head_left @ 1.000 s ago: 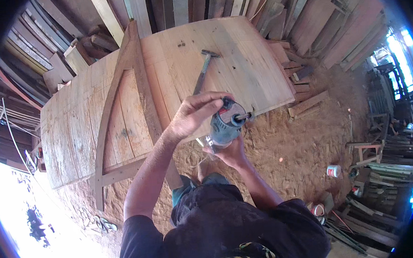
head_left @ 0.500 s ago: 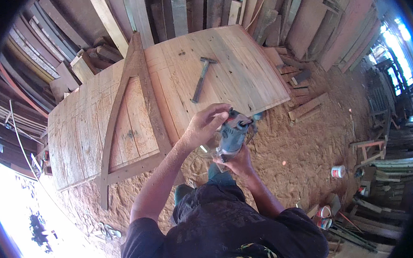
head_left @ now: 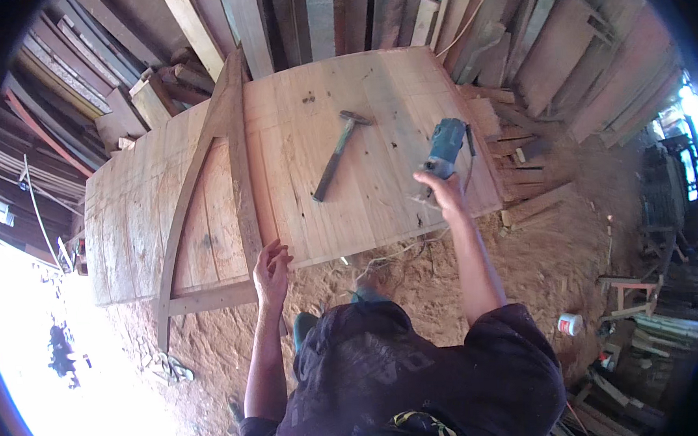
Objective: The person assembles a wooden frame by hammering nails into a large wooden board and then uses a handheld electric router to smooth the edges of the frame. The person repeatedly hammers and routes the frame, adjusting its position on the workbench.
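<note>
I have my right grip (head_left: 446, 192) wrapped around the near end of the blue power tool (head_left: 448, 143), over the right part of the wooden board (head_left: 310, 236). My left grip (head_left: 271, 271) is free, with loosely bent fingers, near the brown wood frame (head_left: 241, 172). A hammer (head_left: 333, 159) lies on the board.

The person wears a loose black T-shirt (head_left: 444, 375) with short, wide sleeves (head_left: 514, 332) that leave both forearms bare, and a faded greyish print (head_left: 396, 365) runs across its front. Near the neck shows a dark patterned piece (head_left: 423, 424) with curling, leaf-like shapes in yellow, green and a little red. Below the shirt's hem, teal-blue cloth (head_left: 304, 326) covers the legs; the left hand (head_left: 271, 272) and right hand (head_left: 446, 195) are bare.
</note>
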A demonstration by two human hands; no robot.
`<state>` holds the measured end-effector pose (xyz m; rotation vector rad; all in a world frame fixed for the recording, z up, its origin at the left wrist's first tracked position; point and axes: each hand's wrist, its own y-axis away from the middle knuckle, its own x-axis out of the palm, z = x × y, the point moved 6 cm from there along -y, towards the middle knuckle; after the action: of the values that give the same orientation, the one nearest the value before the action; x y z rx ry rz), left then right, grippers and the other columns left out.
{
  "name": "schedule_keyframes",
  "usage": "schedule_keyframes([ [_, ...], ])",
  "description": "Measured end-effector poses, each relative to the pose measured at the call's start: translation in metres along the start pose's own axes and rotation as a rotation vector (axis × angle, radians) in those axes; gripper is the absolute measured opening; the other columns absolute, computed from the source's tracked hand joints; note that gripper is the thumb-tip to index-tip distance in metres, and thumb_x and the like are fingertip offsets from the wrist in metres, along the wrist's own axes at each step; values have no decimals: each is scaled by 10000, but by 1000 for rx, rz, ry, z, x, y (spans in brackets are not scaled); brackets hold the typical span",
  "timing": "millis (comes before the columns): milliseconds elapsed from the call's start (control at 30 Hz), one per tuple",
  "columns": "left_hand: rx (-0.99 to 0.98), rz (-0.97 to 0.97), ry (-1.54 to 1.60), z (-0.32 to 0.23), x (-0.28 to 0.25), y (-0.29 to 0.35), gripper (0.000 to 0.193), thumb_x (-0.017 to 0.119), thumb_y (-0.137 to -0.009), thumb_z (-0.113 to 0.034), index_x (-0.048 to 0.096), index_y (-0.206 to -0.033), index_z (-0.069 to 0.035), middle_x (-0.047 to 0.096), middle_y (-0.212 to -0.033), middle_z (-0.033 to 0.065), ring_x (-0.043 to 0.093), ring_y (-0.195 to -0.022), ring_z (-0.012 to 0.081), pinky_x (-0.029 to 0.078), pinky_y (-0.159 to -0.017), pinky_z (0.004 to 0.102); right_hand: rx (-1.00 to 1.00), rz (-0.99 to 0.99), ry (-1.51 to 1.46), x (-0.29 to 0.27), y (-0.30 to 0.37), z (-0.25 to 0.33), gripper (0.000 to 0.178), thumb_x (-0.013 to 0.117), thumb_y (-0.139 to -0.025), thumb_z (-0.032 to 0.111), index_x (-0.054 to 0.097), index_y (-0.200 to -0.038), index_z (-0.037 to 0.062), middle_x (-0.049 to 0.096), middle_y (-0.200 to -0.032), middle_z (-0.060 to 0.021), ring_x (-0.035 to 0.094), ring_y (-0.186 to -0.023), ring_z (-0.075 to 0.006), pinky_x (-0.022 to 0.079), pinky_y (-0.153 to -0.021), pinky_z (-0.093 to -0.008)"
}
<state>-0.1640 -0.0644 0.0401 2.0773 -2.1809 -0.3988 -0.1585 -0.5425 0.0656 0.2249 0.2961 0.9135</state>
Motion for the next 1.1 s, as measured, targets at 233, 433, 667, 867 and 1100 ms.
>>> schedule_keyframes([
  [233, -32, -307, -310, -2, -69, 23, 433, 675, -1031, -127, 617, -1452, -49, 742, -1295, 133, 731, -1149, 264, 573, -1004, 380, 85, 98, -81, -26, -66, -18, 408, 959, -785, 205, 731, -1090, 58, 752, -1052, -45, 720, -899, -183, 585, -817, -361],
  [433, 177, -217, -911, 4, -136, 35, 649, 642, -847, -19, 595, -1492, -76, 625, -1476, 224, 552, -1413, 429, 427, -1207, 508, 11, 63, 139, -21, -70, -4, 510, 965, -782, 249, 729, -1167, 11, 764, -1092, -75, 733, -956, -196, 577, -873, -376],
  [667, 34, 247, -1206, 33, -162, 30, 1092, 749, -772, -36, 249, -1733, -184, 164, -1803, 200, 234, -1642, 408, 232, -1250, 662, -17, 69, 420, -12, -75, 15, 658, 963, -746, 411, 741, -1228, 23, 774, -1140, -112, 734, -1053, -245, 556, -954, -412],
  [867, 143, 321, -1317, 30, -147, 19, 1141, 822, -759, -106, 232, -1733, -165, 138, -1805, 209, 180, -1662, 391, 233, -1261, 617, -658, -407, 781, -25, -37, 31, 548, 813, -937, 489, 745, -1185, 5, 778, -1022, -118, 739, -989, -251, 559, -933, -424],
  [1100, 437, 172, -1322, 47, -143, 14, 943, 694, -873, -65, 253, -1706, -65, 238, -1768, 233, 271, -1634, 404, 345, -1220, 556, 8, 568, 569, 206, 198, -79, 495, 585, -1108, 447, 782, -1089, -7, 780, -982, -188, 756, -994, -214, 564, -886, -380],
])
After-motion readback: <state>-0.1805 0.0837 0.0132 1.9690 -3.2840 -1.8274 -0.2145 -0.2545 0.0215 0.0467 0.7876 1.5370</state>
